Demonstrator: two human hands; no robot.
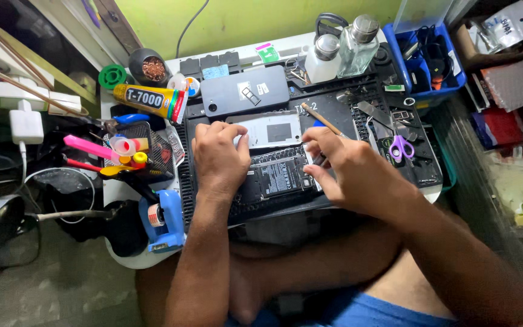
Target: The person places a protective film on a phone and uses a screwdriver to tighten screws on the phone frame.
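Left hand (pixel 219 158) pressing down opened phone (pixel 273 160) mid-frame, right hand (pixel 349 172) pinching thin wooden-handled tool (pixel 322 120), yellow glue tube (pixel 149 100) upper left, blue bin (pixel 428 60) upper right.

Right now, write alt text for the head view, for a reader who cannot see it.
A person's left hand steadies an opened phone on a black work mat while the right hand holds a thin brush at its edge. A glue tube, bottles and purple-handled scissors surround them.
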